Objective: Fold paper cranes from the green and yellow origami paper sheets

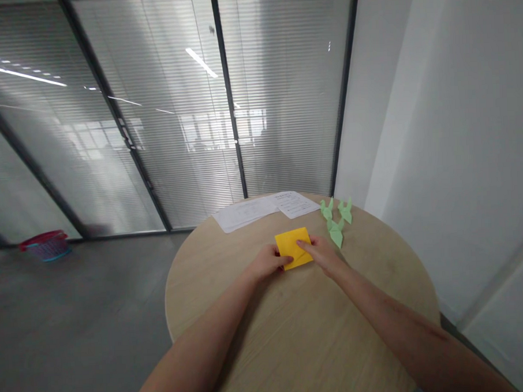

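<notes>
Between my two hands is a square of yellow origami paper (293, 245), held just over the round table. My left hand (268, 261) pinches its lower left edge, thumb on top and fingers underneath. At the right edge, my right hand (324, 253) grips the paper with its thumb lying across the upper face. Faint crease lines cross the yellow sheet near its lower part. Beyond my right hand stand three pale green folded paper cranes (336, 232), close together. The fingers under the paper are mostly hidden.
Printed white sheets (245, 213) lie at the far side of the wooden round table (196, 291). A red and blue basket (49, 247) sits on the grey floor at left. Glass partitions with blinds (191, 181) rise behind the table, and a white wall (467, 152) borders the right.
</notes>
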Available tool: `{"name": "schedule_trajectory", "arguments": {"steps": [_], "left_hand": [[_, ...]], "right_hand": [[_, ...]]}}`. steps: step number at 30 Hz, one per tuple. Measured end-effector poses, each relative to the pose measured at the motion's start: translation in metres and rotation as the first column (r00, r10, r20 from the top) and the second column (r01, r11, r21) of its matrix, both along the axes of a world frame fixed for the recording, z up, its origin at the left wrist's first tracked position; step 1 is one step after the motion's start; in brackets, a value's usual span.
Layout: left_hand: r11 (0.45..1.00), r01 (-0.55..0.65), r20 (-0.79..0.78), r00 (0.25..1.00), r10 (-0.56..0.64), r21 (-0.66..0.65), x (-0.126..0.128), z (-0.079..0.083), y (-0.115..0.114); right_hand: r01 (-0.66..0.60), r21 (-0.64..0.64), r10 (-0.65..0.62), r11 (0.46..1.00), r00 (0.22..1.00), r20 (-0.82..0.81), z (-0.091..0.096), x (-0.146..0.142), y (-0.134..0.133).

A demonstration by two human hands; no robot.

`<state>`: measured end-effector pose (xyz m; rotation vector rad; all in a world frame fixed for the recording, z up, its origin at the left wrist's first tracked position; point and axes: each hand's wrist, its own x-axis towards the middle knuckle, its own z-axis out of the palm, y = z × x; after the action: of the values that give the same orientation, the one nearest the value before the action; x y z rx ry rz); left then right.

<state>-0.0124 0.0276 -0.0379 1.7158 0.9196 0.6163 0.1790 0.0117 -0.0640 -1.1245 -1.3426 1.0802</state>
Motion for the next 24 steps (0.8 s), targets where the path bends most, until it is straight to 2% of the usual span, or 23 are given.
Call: {"name": "schedule_trajectory", "arguments": {"steps": [6, 10, 12, 16, 20, 24], "left_hand": [[1.0, -0.011, 0.054, 0.998, 0.012, -0.021, -0.002, -0.001, 0.003], [0.984, -0.178, 0.154, 0.973, 0.175, 0.006, -0.009, 0.007, 0.007], [0.975, -0.219, 0.16, 0.965, 0.21, 0.041, -0.013, 0.011, 0.009], [0.982, -0.15, 0.086, 0.986, 0.141, 0.116, -0.016, 0.014, 0.009], [0.98, -0.092, 0.061, 0.995, 0.082, 0.176, -0.011, 0.008, 0.009], [0.975, -0.108, 0.08, 0.992, 0.094, 0.195, -0.006, 0.001, 0.01]], "right_hand": [[-0.051, 0.011, 0.051, 0.999, 0.998, -0.034, 0.003, -0.001, -0.003], [-0.111, -0.025, 0.111, 0.994, 0.994, -0.004, 0.002, -0.002, -0.003], [-0.139, -0.044, 0.14, 0.989, 0.99, 0.025, 0.003, -0.003, -0.004], [-0.157, -0.047, 0.16, 0.987, 0.983, 0.094, 0.007, -0.005, -0.009], [-0.14, -0.043, 0.145, 0.989, 0.978, 0.153, 0.009, -0.006, -0.01], [-0.145, -0.012, 0.145, 0.989, 0.986, 0.077, 0.005, -0.005, -0.007]]}}
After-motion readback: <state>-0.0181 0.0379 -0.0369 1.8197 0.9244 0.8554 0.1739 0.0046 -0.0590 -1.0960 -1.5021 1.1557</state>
